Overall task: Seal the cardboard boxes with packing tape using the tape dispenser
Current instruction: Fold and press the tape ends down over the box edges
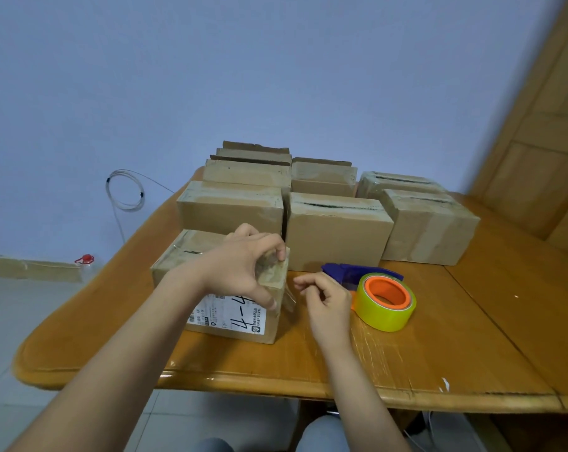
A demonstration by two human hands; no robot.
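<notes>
Head view, left side first: a coiled white cable [126,190] hangs on the blue wall, and below it a clear plastic bottle with a red cap [86,261] stands on the floor; next comes the wooden table [471,337], its rounded corner towards the person; on it, nearest the front edge, sits the nearest box [178,265], a small cardboard box with its top flaps down and a white shipping label [230,316] bearing handwritten figures on its front face; the left hand [243,269] grips this box's right end, fingers curled over the top edge and thumb pressed on the front face; a clear strip of tape [289,298] hangs off that same end; just beside it is the right hand [325,300], fingers curled in, thumb and forefinger close together near the strip, though whether they pinch it I cannot tell; right of that hand the blue tape dispenser [357,272] lies on its side on the table, untouched, its yellow tape roll [387,314] with an orange core facing up; behind all this the other cardboard boxes [338,233] stand in three rows towards the wall; a wooden door [537,141] fills the right edge.
</notes>
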